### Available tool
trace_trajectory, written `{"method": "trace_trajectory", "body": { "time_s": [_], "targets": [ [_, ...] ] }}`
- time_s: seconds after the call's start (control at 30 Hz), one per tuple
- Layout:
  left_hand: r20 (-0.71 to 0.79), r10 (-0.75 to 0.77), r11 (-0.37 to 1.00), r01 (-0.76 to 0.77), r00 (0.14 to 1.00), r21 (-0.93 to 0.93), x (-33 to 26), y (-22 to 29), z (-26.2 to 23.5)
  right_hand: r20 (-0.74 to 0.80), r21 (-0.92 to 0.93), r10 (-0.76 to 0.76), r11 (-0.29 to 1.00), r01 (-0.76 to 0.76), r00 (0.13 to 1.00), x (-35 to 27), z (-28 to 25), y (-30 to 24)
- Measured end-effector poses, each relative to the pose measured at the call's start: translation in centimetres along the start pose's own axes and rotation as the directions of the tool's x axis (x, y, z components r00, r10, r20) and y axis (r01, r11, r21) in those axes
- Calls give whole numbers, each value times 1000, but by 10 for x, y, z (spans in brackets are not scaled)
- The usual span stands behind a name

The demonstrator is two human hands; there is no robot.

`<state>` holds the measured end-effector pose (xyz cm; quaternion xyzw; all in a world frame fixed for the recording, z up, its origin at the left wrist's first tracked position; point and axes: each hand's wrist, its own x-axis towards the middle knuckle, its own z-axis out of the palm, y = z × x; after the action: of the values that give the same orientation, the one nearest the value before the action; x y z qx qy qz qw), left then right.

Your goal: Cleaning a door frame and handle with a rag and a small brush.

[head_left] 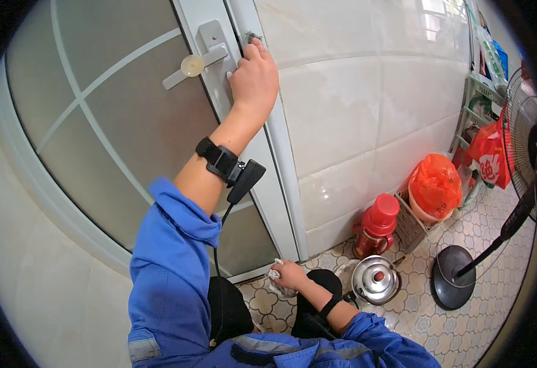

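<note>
The landmark here is the white-framed door with frosted grey glass panels [127, 122], which stands shut against the cream tiled wall [354, 104]. The left hand [254, 76] is raised to the door's right edge, just beside the white lever handle with its round pale knob [193, 64]; its fingers curl around the frame edge there, gripping the door itself rather than any loose object. The right hand [288, 275] is down low near the door's bottom right corner, clenched around a crumpled white cloth [274, 274], which it holds just above the patterned floor tiles [416, 319], near the foot of the frame. Whether the cloth touches the frame I cannot tell. Judging by this, the wiping seems to be at the lowest part of the door frame, with the hand braced above; the glass and frame show no obvious marks, though how much has been cleaned cannot be read from the surface. To the right of the door, along the wall, stand a red vacuum flask [376, 224], a shiny steel kettle [376, 279], an orange plastic bag over a bucket [435, 184] and a black pedestal fan [514, 184].
</note>
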<state>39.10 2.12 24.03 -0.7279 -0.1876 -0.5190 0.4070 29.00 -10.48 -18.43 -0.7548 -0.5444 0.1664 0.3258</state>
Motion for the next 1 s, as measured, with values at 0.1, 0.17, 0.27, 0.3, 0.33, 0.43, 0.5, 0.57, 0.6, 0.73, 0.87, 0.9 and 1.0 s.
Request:
{"method": "trace_trajectory", "body": {
  "time_s": [0.1,0.17,0.27,0.3,0.33,0.43,0.5,0.57,0.6,0.73,0.87,0.9,1.0],
  "targets": [
    [25,56,998,-56,998,-1,-16,0,0,-24,-40,-20,999,19,1000,0,0,2],
    [27,115,993,-116,993,1,-27,1,1,-9,-40,-23,999,22,1000,0,-2,2],
    [53,102,995,-102,993,-12,-27,6,-2,8,-55,-23,998,23,1000,-1,0,3],
    [109,27,998,-21,994,-61,-22,9,-4,10,-56,-22,998,22,1000,-1,0,2],
    [167,-44,992,63,985,-106,-17,9,-6,2,-51,-18,999,18,1000,-1,0,1],
    [187,-161,962,196,969,-188,-2,6,-5,8,-46,-12,999,13,1000,0,-1,-3],
    [207,-171,946,219,963,-238,-1,5,-6,23,-48,-10,999,11,1000,0,-3,-5],
    [230,-182,926,245,956,-287,-5,5,-7,26,-41,-18,999,19,1000,-1,-5,-5],
    [251,-186,910,263,950,-321,-12,6,-10,24,-41,-16,999,17,1000,-1,-5,-3],
    [268,-163,884,261,949,-387,-18,0,-14,40,-56,1,998,1,999,-1,-2,1],
    [225,-179,867,262,958,-424,1,-5,-18,42,-44,-25,999,27,999,2,2,-2],
    [235,-191,854,279,953,-438,2,-5,-17,39,-52,-17,998,19,999,2,4,-1],
    [277,-188,842,300,942,-448,-6,-5,-17,45,-64,-39,997,42,998,3,3,-1]
  ]
}}
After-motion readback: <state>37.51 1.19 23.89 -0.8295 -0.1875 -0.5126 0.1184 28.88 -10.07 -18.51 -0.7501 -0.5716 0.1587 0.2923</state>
